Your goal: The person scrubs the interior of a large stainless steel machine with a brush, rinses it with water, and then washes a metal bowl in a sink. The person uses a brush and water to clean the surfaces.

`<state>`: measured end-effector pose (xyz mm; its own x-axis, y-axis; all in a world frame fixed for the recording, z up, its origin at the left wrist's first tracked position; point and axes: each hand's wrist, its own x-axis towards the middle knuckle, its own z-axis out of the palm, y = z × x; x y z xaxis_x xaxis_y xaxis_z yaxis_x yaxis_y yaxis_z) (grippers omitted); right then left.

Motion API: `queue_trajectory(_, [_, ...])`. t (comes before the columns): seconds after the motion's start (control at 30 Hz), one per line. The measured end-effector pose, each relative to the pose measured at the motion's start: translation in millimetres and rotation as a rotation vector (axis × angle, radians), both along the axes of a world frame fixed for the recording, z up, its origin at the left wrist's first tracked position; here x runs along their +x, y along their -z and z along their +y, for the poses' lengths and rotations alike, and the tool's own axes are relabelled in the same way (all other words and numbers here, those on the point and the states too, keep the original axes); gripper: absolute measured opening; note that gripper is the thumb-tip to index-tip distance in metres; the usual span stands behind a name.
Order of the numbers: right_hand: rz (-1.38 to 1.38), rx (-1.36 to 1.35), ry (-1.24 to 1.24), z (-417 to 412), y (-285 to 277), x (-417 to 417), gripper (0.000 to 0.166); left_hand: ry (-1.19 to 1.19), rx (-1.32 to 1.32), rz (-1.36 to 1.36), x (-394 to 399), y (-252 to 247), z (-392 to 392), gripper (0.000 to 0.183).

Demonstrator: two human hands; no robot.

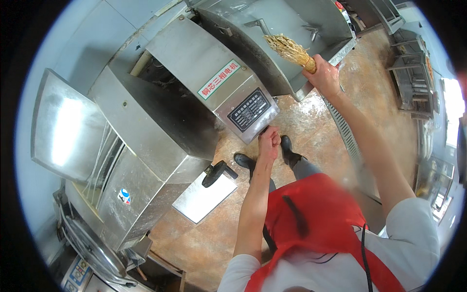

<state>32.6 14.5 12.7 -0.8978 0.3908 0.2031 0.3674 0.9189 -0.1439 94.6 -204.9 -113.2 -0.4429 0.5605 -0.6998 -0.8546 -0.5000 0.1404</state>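
My right hand grips a straw whisk brush by its bound end, its frayed bristles pointing up and left. The brush is over the near part of a wet stainless steel trough with bent metal bars inside. My left hand is closed around a small dark handle at the lower edge of a steel machine housing. Most of that handle is hidden by my fingers. The housing carries a dark plate with writing and a white-and-red label.
Left stands another steel machine with a raised lid and a black hand crank. A white panel is under the crank. A slotted drain grate crosses the wet tiled floor. Steel racks stand far right.
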Motion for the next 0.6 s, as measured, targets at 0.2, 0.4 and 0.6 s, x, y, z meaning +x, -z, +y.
queue_trajectory(0.2, [0.05,0.032,-0.022,7,3,8,0.033,0.025,0.085,0.003,11,-2,-16,0.028])
queue_trajectory(0.4, [0.14,0.014,-0.15,24,6,12,0.033,0.058,-0.027,-0.063,17,5,-21,0.026])
queue_trajectory(0.6, [0.218,-0.13,-0.245,38,3,11,0.034,0.101,-0.189,0.025,9,3,-25,0.024])
